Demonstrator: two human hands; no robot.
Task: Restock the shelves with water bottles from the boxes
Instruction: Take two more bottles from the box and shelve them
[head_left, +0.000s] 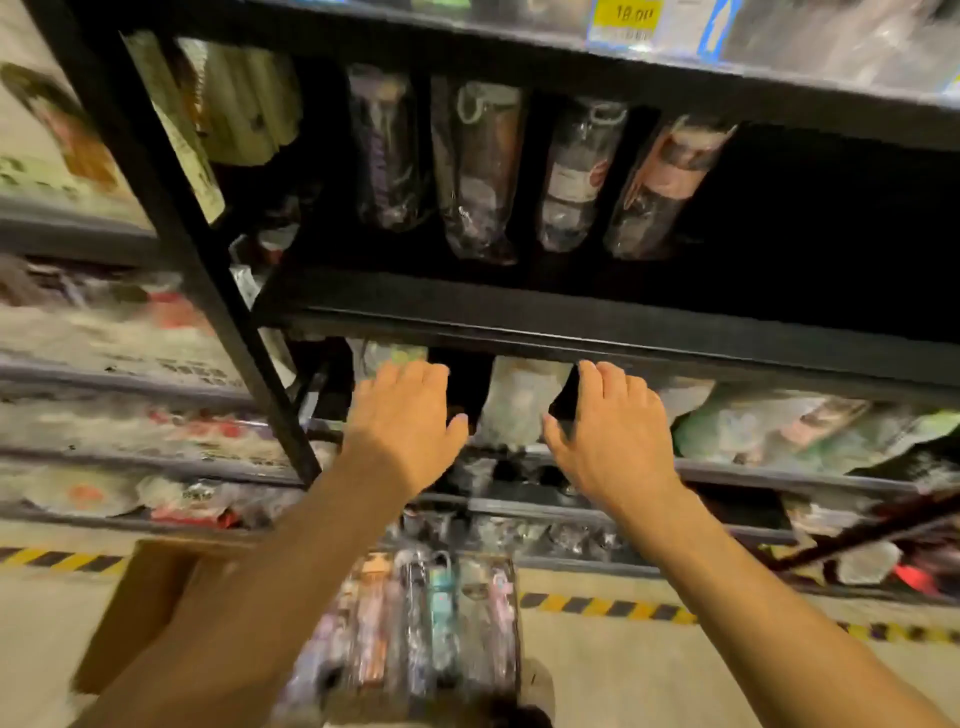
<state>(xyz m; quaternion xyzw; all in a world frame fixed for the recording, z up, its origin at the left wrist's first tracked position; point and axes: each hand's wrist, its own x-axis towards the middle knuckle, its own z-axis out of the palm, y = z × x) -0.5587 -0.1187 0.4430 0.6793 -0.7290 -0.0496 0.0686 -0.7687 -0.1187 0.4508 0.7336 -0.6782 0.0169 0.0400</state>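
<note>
Facing a tall black metal shelving rack (571, 322) set on a pale concrete floor (649, 686). Low on the left, beside the rack's post, a brown cardboard box (140, 613), blurred. Just right of it, between the two forearms, a batch of colourful plastic-wrapped water bottles (415, 623) packed side by side. On the middle board, a row of four more wrapped bottles (478, 171), upright and near one another. Reaching under that board's front edge with both hands: left hand (405, 421) with fingers straight and relaxed, gripping nothing; right hand (608, 431) with fingertips bent beside a dark shape, hold impossible to tell. Between the hands, a pale wrapped package (519, 400). Across the floor, a yellow-and-black striped tape (608, 608). Up top, a small yellow price label (626, 13).
</note>
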